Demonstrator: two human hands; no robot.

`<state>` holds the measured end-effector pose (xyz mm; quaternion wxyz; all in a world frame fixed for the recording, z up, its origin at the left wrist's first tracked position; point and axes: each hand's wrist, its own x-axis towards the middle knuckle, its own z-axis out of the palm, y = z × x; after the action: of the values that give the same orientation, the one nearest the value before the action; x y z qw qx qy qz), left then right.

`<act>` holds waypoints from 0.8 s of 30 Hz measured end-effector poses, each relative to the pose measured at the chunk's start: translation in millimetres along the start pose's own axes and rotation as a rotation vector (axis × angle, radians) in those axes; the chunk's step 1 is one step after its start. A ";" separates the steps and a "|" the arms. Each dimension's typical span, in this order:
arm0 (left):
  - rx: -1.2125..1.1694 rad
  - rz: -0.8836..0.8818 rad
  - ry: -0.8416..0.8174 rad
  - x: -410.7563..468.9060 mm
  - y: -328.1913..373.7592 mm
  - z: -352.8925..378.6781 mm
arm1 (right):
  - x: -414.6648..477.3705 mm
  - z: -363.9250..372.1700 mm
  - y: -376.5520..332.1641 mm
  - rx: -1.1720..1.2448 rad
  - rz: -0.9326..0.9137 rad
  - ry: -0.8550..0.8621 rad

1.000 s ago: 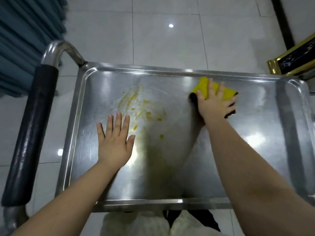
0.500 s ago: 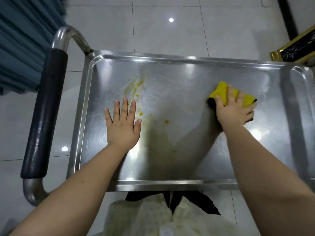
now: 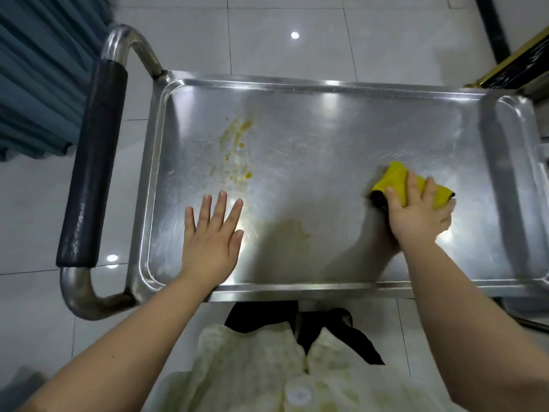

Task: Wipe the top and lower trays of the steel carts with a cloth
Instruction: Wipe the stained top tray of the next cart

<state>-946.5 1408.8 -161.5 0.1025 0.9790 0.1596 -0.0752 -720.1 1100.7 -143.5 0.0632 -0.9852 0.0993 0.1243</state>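
The steel cart's top tray fills the middle of the view. Yellow-orange smears mark its left-centre. My right hand presses flat on a folded yellow cloth with a dark underside, at the right of the tray. My left hand lies flat on the tray near its front-left, fingers straight, just below the smears. The lower tray is hidden under the top one.
The cart's push handle, a steel tube with a black grip, runs along the left side. Blue curtain hangs at far left. A gold-and-black frame stands at the top right. White tiled floor surrounds the cart.
My right hand has slid the yellow cloth to the right and toward me across the tray. My left hand stays flat in place. The view has shifted, so the cart sits lower in frame.
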 end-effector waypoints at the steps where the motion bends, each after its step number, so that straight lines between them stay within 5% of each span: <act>1: 0.011 -0.004 0.006 -3.1 0.7 3.1 | -8.9 -0.2 -9.6 0.029 0.056 -0.016; 3: 0.015 -0.020 0.021 -1.7 1.6 4.2 | -47.6 11.4 -46.9 -0.002 -0.070 -0.091; 6: 0.024 -0.031 0.034 -2.1 1.9 4.4 | -145.4 47.8 -93.1 -0.102 -0.648 -0.106; 8: 0.016 -0.030 0.036 -7.8 1.5 5.6 | -174.1 56.1 -92.5 -0.146 -0.859 -0.137; 11: 0.007 -0.039 0.023 -16.9 3.1 8.8 | -117.0 39.5 -44.9 -0.147 -0.749 -0.128; 17: 0.000 -0.085 0.034 -27.6 30.7 16.2 | -42.1 -3.8 60.8 -0.044 -0.006 -0.051; 19: -0.004 -0.101 0.025 -34.6 38.9 19.8 | -72.8 5.2 31.9 -0.078 -0.098 -0.081; 24: -0.012 -0.121 0.043 -38.4 45.7 20.6 | -198.6 59.7 -25.8 -0.123 -0.837 -0.041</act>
<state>-969.9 1350.4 -166.5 0.1001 0.9683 0.2210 -0.0595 -917.1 1170.4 -147.1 0.0514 -0.9398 -0.3185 0.1131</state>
